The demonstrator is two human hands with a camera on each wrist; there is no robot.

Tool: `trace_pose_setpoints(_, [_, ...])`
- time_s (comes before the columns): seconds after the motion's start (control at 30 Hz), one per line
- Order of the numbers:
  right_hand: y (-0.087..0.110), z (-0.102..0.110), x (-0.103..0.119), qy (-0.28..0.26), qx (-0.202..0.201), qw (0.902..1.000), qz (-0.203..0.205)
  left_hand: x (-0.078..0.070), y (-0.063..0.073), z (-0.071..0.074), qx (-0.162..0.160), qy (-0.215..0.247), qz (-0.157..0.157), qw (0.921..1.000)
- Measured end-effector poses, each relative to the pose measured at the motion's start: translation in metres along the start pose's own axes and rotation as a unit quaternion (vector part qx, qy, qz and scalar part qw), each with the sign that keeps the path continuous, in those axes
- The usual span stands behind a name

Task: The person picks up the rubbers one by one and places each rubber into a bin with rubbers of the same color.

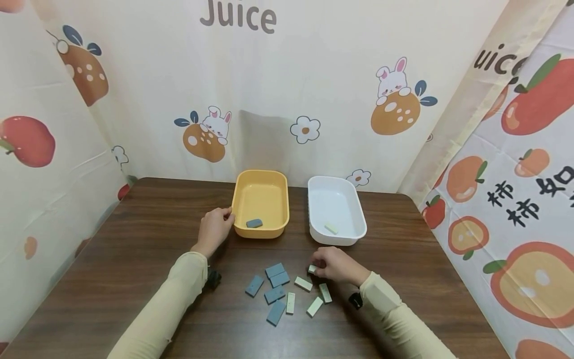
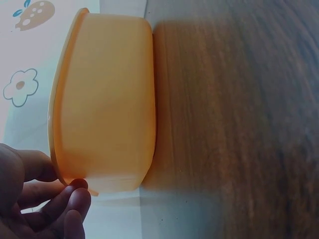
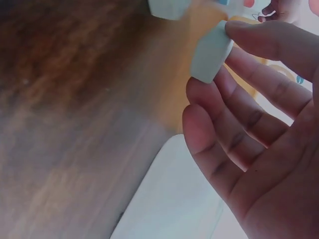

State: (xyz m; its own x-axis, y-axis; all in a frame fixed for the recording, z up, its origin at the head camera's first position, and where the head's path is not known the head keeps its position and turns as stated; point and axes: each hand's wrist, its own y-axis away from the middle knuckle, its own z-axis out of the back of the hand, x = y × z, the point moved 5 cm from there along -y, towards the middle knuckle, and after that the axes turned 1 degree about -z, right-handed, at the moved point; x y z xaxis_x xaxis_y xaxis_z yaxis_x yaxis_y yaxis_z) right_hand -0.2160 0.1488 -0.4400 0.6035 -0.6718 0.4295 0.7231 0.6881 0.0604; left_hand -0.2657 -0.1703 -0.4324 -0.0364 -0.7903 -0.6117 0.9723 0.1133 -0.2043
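My left hand (image 1: 214, 230) is at the near left corner of the yellow bin (image 1: 264, 233), its fingers and thumb pinching the rim. In the left wrist view those fingertips meet at the lower edge of the bin (image 2: 107, 104). Just in front of the white bin (image 1: 337, 239), my right hand (image 1: 337, 265) pinches a pale green block (image 3: 212, 52) between thumb and fingers. A blue-grey block (image 1: 254, 223) lies inside the yellow bin, and a pale green block (image 1: 331, 229) inside the white one.
Several blue-grey blocks (image 1: 254, 286) lie loose on the brown table (image 1: 134, 239), left of several pale green blocks (image 1: 303, 284). Two of the blue-grey ones touch. A printed curtain (image 1: 278, 89) hangs behind the bins and along both sides.
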Motion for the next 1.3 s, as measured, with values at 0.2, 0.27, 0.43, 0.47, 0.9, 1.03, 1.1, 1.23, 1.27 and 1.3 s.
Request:
trace_pose_setpoints(0.2, [-0.002, 0.006, 0.003, -0.002, -0.001, 1.0, 0.003, 0.002, 0.0, -0.001, 0.002, 0.002, 0.006, 1.0])
trace_pose_setpoints(0.27, [-0.003, 0.01, 0.004, -0.008, -0.002, 1.0, 0.002, 0.002, 0.001, -0.001, 0.001, 0.002, 0.006, 1.0])
trace_pose_setpoints(0.43, [-0.006, 0.019, 0.004, -0.026, -0.008, 0.9996, -0.003, 0.002, 0.001, -0.001, 0.0, 0.0, 0.005, 1.0])
trace_pose_setpoints(0.47, [-0.006, 0.021, 0.003, -0.028, -0.011, 0.9996, -0.004, 0.002, 0.001, -0.001, -0.001, 0.0, 0.004, 1.0])
trace_pose_setpoints(0.9, [-0.01, 0.051, 0.001, 0.006, -0.071, 0.9974, 0.014, 0.001, -0.001, -0.002, -0.016, -0.006, -0.012, 0.9998])
trace_pose_setpoints(1.03, [-0.01, 0.059, 0.0, 0.021, -0.077, 0.9966, 0.021, 0.002, -0.001, -0.002, -0.016, -0.006, -0.011, 0.9998])
trace_pose_setpoints(1.1, [-0.011, 0.063, -0.003, 0.021, -0.078, 0.9966, 0.014, 0.002, -0.001, -0.002, -0.013, -0.005, -0.009, 0.9999])
trace_pose_setpoints(1.23, [-0.012, 0.071, -0.009, 0.026, -0.091, 0.9955, 0.001, 0.001, -0.001, -0.002, -0.01, -0.004, -0.008, 0.9999])
trace_pose_setpoints(1.27, [-0.013, 0.073, -0.011, 0.028, -0.099, 0.9947, -0.002, 0.001, -0.002, -0.002, -0.011, -0.003, -0.008, 0.9999])
trace_pose_setpoints(1.3, [-0.014, 0.075, -0.013, 0.03, -0.106, 0.9939, -0.006, 0.001, -0.002, -0.002, -0.011, -0.003, -0.009, 0.9999])
